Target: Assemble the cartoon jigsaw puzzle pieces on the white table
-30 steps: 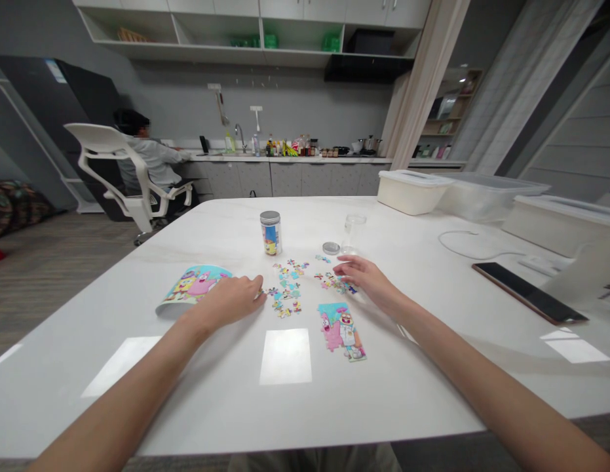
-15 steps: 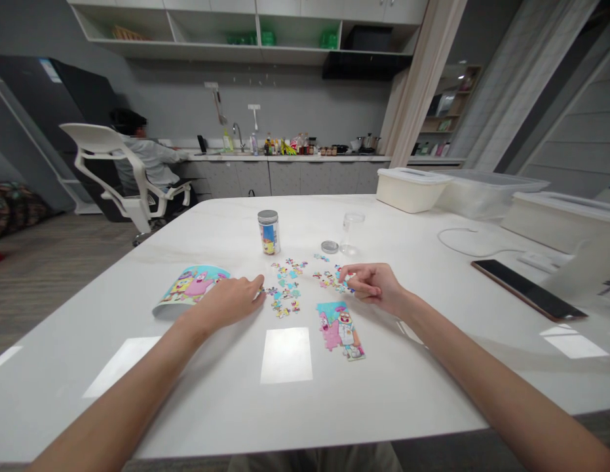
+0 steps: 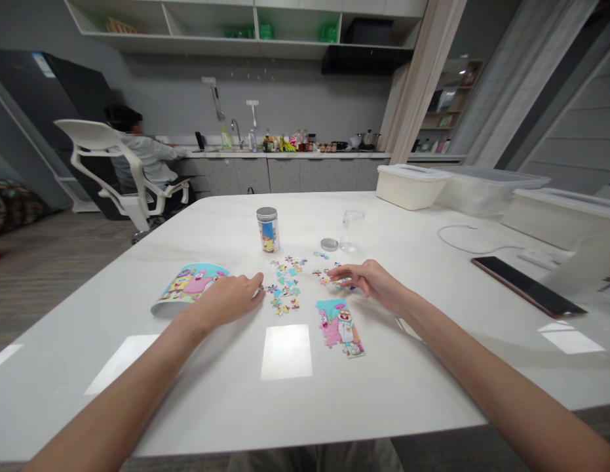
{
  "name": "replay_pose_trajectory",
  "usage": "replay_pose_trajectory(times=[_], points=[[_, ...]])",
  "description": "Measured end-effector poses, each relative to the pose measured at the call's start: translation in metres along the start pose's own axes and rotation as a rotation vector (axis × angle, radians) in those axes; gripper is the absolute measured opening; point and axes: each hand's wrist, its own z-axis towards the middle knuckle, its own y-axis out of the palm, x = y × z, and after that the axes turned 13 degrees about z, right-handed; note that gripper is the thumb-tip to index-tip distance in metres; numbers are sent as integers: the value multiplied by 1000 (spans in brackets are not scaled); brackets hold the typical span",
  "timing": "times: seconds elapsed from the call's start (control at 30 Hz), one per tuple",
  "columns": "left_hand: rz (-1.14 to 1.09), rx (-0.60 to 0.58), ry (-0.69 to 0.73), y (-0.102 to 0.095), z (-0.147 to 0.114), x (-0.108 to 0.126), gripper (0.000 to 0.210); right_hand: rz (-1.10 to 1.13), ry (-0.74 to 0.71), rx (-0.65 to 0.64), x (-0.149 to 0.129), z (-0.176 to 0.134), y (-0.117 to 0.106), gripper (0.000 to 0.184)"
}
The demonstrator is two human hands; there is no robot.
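Note:
My right hand hovers over the right-hand group of loose jigsaw pieces, fingers stretched out and apart, with nothing visible in them. My left hand rests on the table beside another scatter of pieces. Its fingers are curled in, and anything between the fingertips is too small to make out. Below my right hand lies a partly joined puzzle showing a pink starfish and a figure in a white suit. A curved picture sheet with cartoon characters stands left of my left hand, partly behind it.
A lidded jar with cartoon print stands behind the pieces. A metal lid and a clear jar are to its right. A phone, cable and storage boxes occupy the right side. A person sits at back left.
My right hand's fingers have gone from curled to stretched out, and the hand has shifted slightly left over the pieces. My left hand stays in place.

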Motion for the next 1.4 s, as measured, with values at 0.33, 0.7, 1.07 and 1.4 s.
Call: replay_pose_trajectory(times=[0.33,0.7,1.07,1.4], points=[[9,-13,-3,0,0,2,41,216,106,145,1,6,-1,30],[5,4,5,0,0,1,36,245,194,-57,3,3,-5,48],[-5,-6,10,-5,-1,2,40,393,131,152,4,9,-1,29],[-7,12,8,-2,-1,2,40,373,-30,218,7,11,-9,50]])
